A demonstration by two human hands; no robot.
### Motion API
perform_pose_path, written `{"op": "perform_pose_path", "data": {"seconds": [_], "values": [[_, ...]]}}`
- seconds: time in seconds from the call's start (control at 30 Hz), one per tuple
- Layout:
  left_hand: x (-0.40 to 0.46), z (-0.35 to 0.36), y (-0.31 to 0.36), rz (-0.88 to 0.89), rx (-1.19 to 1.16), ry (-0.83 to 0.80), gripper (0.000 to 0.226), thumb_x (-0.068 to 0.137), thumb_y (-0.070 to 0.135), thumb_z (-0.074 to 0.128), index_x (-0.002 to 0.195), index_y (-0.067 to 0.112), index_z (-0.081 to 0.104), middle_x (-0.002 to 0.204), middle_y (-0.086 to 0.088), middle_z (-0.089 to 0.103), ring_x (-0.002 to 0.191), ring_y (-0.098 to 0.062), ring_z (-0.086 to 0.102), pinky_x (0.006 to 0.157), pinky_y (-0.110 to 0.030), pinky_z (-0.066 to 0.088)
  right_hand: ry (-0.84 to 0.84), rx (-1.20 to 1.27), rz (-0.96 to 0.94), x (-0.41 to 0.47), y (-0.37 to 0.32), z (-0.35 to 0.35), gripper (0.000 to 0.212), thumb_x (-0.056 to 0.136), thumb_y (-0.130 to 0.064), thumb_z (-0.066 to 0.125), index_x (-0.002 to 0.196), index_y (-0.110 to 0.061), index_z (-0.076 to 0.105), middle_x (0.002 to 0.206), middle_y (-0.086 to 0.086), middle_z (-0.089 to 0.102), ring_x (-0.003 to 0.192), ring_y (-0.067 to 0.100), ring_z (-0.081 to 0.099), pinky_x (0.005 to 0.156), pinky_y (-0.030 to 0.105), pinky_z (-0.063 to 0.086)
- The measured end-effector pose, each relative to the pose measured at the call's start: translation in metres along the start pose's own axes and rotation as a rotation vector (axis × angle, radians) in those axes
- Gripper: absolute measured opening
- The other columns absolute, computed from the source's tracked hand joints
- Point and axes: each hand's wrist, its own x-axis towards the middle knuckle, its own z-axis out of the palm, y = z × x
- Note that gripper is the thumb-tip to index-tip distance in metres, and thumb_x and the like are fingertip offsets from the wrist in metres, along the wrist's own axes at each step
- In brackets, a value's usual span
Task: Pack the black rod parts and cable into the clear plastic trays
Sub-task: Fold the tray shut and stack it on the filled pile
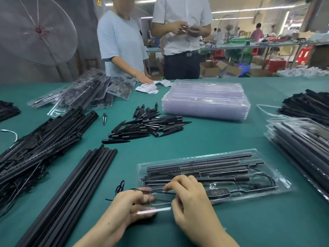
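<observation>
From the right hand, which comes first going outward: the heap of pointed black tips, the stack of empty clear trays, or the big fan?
Measured from the right hand:
1. Heap of short pointed black plastic tips, mid-table, ahead and slightly left.
2. Stack of empty clear plastic trays, farther back, slightly right.
3. Large round wire-guarded fan, beyond the table, far left.

Two bare forearms reach in from the near edge of the table, hands close together but apart. The left hand [132,202] lies palm half up, fingers curled, thumb and forefinger pinching — the fingertips pointing right. The right hand [188,198] arches knuckles up, its fingers [175,182] bent down, thumb tucked beneath toward the left hand.
</observation>
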Motion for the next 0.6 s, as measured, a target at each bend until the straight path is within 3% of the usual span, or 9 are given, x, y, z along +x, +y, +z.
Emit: {"op": "perform_pose_path", "data": {"seconds": [0.4, 0.6], "values": [[0.001, 0.007, 0.004, 0.007, 0.038, 0.081, 0.019, 0.083, -0.013, 0.047, 0.088, -0.003, 0.062, 0.076, -0.016, 0.069, 0.055, -0.030, 0.063, 0.046, -0.026, 0.053, -0.014, 0.015, 0.027, -0.001, 0.000, 0.004, 0.030, 0.069, -0.004, 0.051, 0.089, -0.020, 0.067, 0.089, -0.006, 0.058, 0.080, 0.019, 0.054, 0.073, 0.037, 0.049], [0.004, 0.011, 0.006, 0.006, 0.064, 0.117, 0.016, 0.081, -0.014, 0.048, 0.083, -0.003, 0.060, 0.076, -0.017, 0.068, 0.047, -0.020, 0.060, 0.043, -0.025, 0.051, -0.011, 0.007, 0.029, -0.001, 0.000, 0.006, 0.032, 0.068, -0.004, 0.051, 0.090, -0.019, 0.069, 0.090, -0.004, 0.059, 0.083, 0.022, 0.055, 0.074, 0.039, 0.049]]}}
